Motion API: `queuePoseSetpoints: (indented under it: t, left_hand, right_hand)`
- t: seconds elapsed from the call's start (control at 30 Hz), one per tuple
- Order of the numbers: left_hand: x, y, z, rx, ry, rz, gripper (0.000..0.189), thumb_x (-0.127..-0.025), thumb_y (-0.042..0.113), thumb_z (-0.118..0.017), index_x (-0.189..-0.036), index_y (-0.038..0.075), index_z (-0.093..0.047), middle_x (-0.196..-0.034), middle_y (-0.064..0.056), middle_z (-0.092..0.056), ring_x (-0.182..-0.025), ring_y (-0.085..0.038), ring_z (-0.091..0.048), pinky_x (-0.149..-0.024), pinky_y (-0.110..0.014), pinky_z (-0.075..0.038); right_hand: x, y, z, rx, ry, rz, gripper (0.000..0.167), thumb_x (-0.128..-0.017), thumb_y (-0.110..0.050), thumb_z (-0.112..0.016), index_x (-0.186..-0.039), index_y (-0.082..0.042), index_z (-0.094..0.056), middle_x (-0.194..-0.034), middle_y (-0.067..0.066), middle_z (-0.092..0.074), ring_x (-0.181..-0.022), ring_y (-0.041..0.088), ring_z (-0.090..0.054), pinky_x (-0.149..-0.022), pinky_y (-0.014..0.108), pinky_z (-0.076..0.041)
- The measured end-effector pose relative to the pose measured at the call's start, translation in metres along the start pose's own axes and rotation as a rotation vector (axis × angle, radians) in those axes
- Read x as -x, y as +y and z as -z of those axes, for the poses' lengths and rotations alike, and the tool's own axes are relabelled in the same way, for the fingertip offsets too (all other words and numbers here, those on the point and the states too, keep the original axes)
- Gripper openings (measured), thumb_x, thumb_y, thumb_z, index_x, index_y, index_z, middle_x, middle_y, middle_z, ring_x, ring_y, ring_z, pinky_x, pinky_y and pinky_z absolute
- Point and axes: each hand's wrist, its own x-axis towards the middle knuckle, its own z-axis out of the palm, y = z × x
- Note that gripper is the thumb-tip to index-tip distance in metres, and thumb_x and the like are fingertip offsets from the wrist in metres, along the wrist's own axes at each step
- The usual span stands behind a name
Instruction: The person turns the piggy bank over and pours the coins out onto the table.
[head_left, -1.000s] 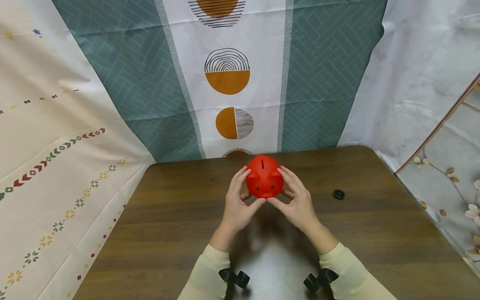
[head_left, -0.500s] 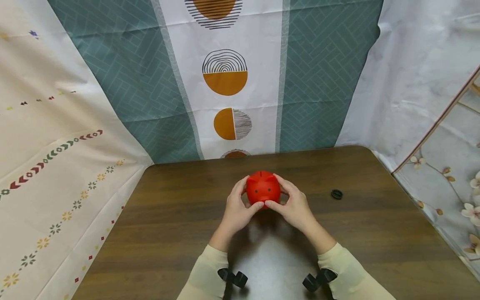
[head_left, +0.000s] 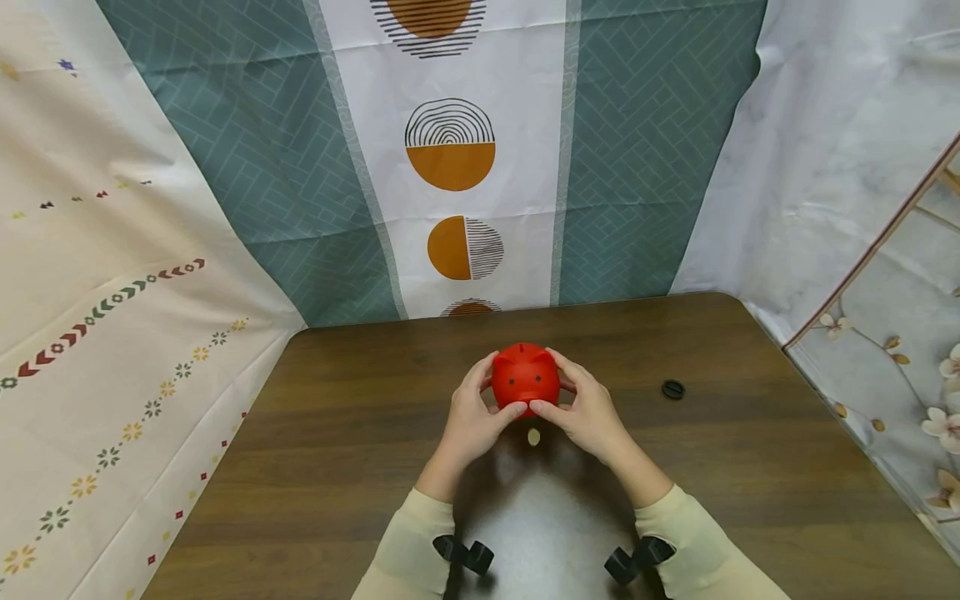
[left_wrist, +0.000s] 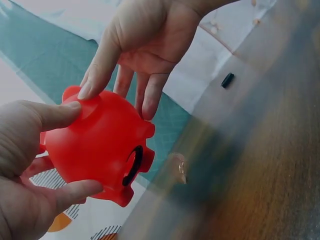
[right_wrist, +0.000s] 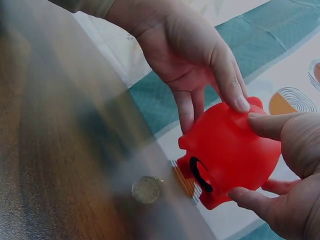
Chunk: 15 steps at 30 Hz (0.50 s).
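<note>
My left hand (head_left: 471,417) and right hand (head_left: 594,412) grip a red piggy bank (head_left: 527,375) from both sides, thumbs meeting at its snout. The bank is held above the table, its face toward me and the slot on top. Both wrist views show its underside with an uncovered round hole rimmed in black (right_wrist: 201,174). A coin (head_left: 533,437) is outside the bank, below the hole; it looks blurred in the left wrist view, and I cannot tell whether it touches the table. A small round black plug (head_left: 673,389) lies on the table to the right.
The brown wooden table (head_left: 337,467) has its far edge against a green and white patterned cloth (head_left: 637,167). A cream patterned cloth (head_left: 112,333) hangs on the left and a pale floral one (head_left: 862,250) on the right. Black wrist mounts sit on both sleeves.
Both hands have tilted the piggy bank so its face turns up toward me and the slot tips away, and it has come lower in view. A coin has appeared beneath it.
</note>
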Motion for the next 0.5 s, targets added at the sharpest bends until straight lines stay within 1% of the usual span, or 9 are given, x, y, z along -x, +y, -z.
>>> queuePoseSetpoints:
  t: [0.07,0.2,0.27,0.3,0.33,0.43,0.47,0.5]
  left_hand:
    - [0.000,-0.001,0.000,0.010,0.005,-0.011,0.079,-0.079,0.019,-0.080,-0.146,0.013,-0.038,-0.142,-0.003,-0.045,-0.119,-0.032,-0.051,-0.073,-0.033,-0.058]
    - [0.000,0.000,0.000,0.004,0.008,-0.005,0.078,-0.079,0.020,-0.080,-0.145,0.016,-0.039,-0.142,-0.001,-0.046,-0.119,-0.030,-0.051,-0.072,-0.032,-0.058]
    - [0.000,0.001,-0.001,-0.002,0.018,-0.025,0.078,-0.079,0.020,-0.080,-0.145,0.016,-0.039,-0.141,0.000,-0.046,-0.118,-0.028,-0.052,-0.072,-0.031,-0.058]
    - [0.000,0.001,-0.001,0.000,0.028,-0.050,0.078,-0.079,0.019,-0.081,-0.146,0.016,-0.039,-0.142,0.001,-0.045,-0.119,-0.027,-0.052,-0.072,-0.032,-0.058]
    - [0.000,0.002,-0.001,-0.002,0.045,-0.091,0.079,-0.079,0.019,-0.081,-0.146,0.016,-0.039,-0.143,0.001,-0.044,-0.119,-0.026,-0.051,-0.072,-0.033,-0.058]
    - [-0.001,0.004,-0.001,0.020,0.104,-0.250,0.081,-0.077,0.015,-0.081,-0.146,0.012,-0.038,-0.147,-0.003,-0.040,-0.124,-0.027,-0.048,-0.073,-0.038,-0.058]
    - [-0.001,0.006,-0.001,0.024,0.115,-0.277,0.082,-0.077,0.014,-0.081,-0.146,0.012,-0.037,-0.148,-0.003,-0.039,-0.124,-0.026,-0.048,-0.073,-0.039,-0.058]
    - [-0.002,0.007,0.000,0.025,0.118,-0.288,0.082,-0.077,0.014,-0.081,-0.146,0.011,-0.037,-0.148,-0.003,-0.039,-0.124,-0.026,-0.048,-0.073,-0.040,-0.058]
  right_hand:
    - [0.000,0.000,-0.001,-0.005,0.008,0.005,0.081,-0.078,-0.024,-0.081,-0.147,-0.018,-0.039,-0.140,0.010,-0.047,-0.115,0.039,-0.056,-0.077,0.038,-0.056]
    - [0.000,-0.002,0.000,0.000,0.011,0.001,0.082,-0.078,-0.023,-0.082,-0.147,-0.019,-0.039,-0.140,0.011,-0.046,-0.115,0.039,-0.056,-0.078,0.040,-0.056]
    - [0.001,-0.003,0.000,0.012,0.018,0.021,0.082,-0.078,-0.022,-0.082,-0.148,-0.020,-0.039,-0.141,0.009,-0.046,-0.115,0.038,-0.057,-0.078,0.040,-0.056]
    - [0.001,-0.003,0.000,0.017,0.028,0.051,0.082,-0.078,-0.021,-0.082,-0.148,-0.020,-0.039,-0.142,0.008,-0.046,-0.115,0.036,-0.057,-0.079,0.039,-0.056]
    - [0.000,-0.003,0.000,0.023,0.045,0.091,0.082,-0.077,-0.020,-0.082,-0.147,-0.020,-0.040,-0.143,0.007,-0.045,-0.117,0.035,-0.056,-0.079,0.040,-0.055]
    - [0.000,-0.005,-0.001,0.024,0.107,0.241,0.082,-0.075,-0.013,-0.083,-0.146,-0.017,-0.042,-0.146,0.006,-0.041,-0.121,0.032,-0.053,-0.080,0.043,-0.055]
    - [-0.001,-0.007,0.000,0.021,0.120,0.266,0.081,-0.075,-0.012,-0.083,-0.146,-0.016,-0.042,-0.147,0.006,-0.040,-0.123,0.032,-0.051,-0.080,0.044,-0.054]
    - [-0.001,-0.012,0.000,0.018,0.119,0.272,0.081,-0.075,-0.009,-0.082,-0.146,-0.013,-0.042,-0.147,0.009,-0.040,-0.122,0.034,-0.051,-0.080,0.046,-0.054]
